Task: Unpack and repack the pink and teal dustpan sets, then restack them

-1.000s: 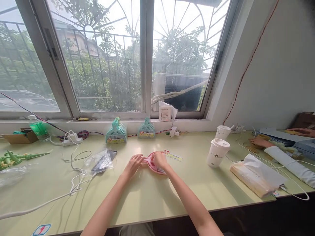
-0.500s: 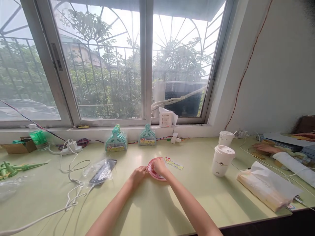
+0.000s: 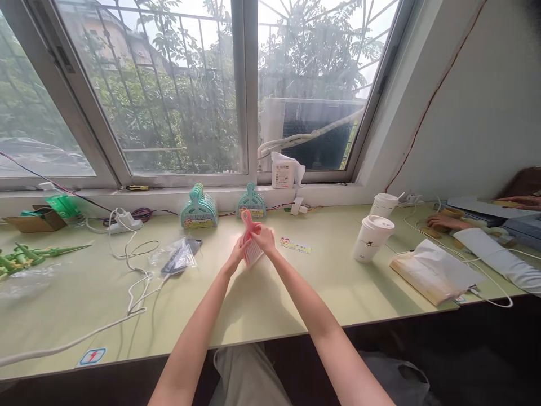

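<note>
You have the pink brush [image 3: 251, 242] lifted off the table [image 3: 296, 293], upright, handle up. Your left hand [image 3: 235, 260] grips its lower edge and your right hand [image 3: 265, 239] closes on it near the handle. It looks mid-way: the label [image 3: 295, 245] lies loose just right of your hands, and the finished-looking green brushes [image 3: 200, 210] stand by the window. Your fingers hide most of the brush. A co-worker's hand [image 3: 438, 221] shows at far right, partly cut off.

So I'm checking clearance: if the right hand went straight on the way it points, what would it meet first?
Likely the single teal dustpan by the sill, beyond the right hand and its pink brush; depth is unclear.
</note>
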`<state>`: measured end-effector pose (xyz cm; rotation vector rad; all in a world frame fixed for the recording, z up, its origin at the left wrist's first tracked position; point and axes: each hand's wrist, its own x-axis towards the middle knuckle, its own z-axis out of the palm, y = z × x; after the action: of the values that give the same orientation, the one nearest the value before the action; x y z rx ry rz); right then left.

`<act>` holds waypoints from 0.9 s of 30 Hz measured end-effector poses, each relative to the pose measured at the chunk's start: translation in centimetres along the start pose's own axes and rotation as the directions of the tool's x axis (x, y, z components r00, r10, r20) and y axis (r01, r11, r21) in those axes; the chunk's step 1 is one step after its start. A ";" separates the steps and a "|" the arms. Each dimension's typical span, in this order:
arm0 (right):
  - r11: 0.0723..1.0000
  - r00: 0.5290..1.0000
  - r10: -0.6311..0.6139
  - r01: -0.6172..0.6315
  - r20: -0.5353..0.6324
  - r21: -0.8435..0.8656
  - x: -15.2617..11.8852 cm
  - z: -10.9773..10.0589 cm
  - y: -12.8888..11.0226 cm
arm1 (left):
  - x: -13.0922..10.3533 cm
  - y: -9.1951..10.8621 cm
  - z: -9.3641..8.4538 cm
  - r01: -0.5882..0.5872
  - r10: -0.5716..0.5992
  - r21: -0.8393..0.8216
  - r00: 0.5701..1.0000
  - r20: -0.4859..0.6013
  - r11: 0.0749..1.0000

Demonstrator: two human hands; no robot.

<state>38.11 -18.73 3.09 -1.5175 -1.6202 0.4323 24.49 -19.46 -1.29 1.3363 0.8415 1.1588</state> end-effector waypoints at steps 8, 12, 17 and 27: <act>0.902 0.875 0.310 -0.394 -0.371 -0.175 -2.1 -2.0 9.6 | 1.8 -2.3 -2.1 0.083 -0.153 -0.276 0.958 -0.243 0.957; 0.932 0.969 0.242 -0.220 0.043 -0.288 -1.4 -1.8 11.8 | 2.5 -3.3 -3.2 0.058 -0.238 -0.432 0.897 -0.374 0.900; 0.927 0.998 0.002 0.021 0.061 -0.375 -1.7 0.2 10.5 | 2.6 -3.6 -3.6 -0.029 -0.190 -0.462 0.887 -0.420 0.887; 0.959 0.955 0.275 -0.281 -0.112 -0.042 -2.2 -1.3 9.6 | 2.3 -4.3 -3.0 -0.005 -0.130 -0.348 0.923 -0.362 0.937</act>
<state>44.99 -19.23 -4.03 -1.7916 -1.3520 0.4537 22.90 -15.86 -5.45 0.8010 0.8980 1.4642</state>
